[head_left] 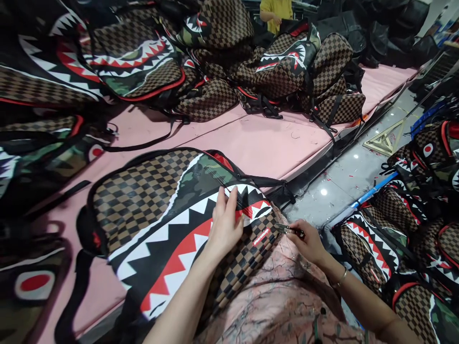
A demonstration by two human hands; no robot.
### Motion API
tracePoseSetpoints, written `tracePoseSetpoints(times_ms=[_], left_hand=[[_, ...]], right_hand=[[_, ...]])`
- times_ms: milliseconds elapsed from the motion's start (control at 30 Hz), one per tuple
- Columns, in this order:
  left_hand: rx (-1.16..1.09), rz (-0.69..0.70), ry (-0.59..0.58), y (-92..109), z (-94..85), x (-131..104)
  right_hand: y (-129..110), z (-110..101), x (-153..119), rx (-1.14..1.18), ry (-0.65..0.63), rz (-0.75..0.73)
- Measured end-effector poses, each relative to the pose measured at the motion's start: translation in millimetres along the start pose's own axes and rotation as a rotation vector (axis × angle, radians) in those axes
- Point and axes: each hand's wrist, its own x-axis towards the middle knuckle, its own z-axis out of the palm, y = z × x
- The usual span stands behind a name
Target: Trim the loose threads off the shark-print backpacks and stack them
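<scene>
A backpack (143, 200) with a brown checkered pattern, camouflage patches and a printed shark mouth lies in front of me, its near end against my lap. My left hand (225, 224) rests on its upper side, over the printed teeth, fingers stretched out and touching the surface. Beside the backpack's right edge, my right hand (308, 241) is closed around a small pair of thread snips (283, 229). Their blades point left toward the checkered panel, near a small red label (261, 237). The snips' handles are partly hidden by my fingers.
The backpack lies on a pink-covered table (251, 143). Several similar bags (211, 100) are piled along its far side and left. More bags (373, 239) lie at the right, beyond the shiny floor (344, 177). A person in a yellow top (276, 12) stands at the back.
</scene>
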Motion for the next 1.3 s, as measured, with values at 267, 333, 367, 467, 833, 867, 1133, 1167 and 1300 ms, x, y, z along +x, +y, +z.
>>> tracePoseSetpoints(times_ms=[267,333,367,467,833,867,1133,1167,1300], left_hand=[[-0.232,-0.147,0.037,1.0,1.6,-67.7],[-0.339,-0.226,0.090,0.7,7.8,-75.6],[-0.389,-0.263,0.111,0.3,11.1,-78.4],[-0.458,-0.308,0.101,-1.1,19.9,-83.8],[0.041,0.133,-0.071,21.8,42.3,-50.2],[0.010,0.112,-0.062,22.8,44.6,-45.8],[-0.360,-0.188,-0.033,2.6,44.8,-37.9],[-0.364,-0.184,-0.027,2.2,44.8,-38.4],[-0.345,-0.156,-0.005,8.6,45.4,-36.9]], right_hand=[[-9.7,-6.3,13.4,-0.341,-0.204,-0.197],[-12.5,-0.2,18.7,-0.135,-0.241,-0.175],[-14.9,2.8,21.1,0.025,-0.236,-0.127],[-26.1,7.0,28.5,0.527,-0.156,0.081],[8.2,-15.8,48.6,0.319,-0.075,0.057],[13.7,-17.6,46.5,0.266,-0.074,0.025],[9.0,-25.4,43.7,-0.038,-0.338,-0.128],[6.4,-24.9,46.8,-0.046,-0.371,-0.155],[2.2,-20.8,58.5,-0.130,-0.433,-0.271]])
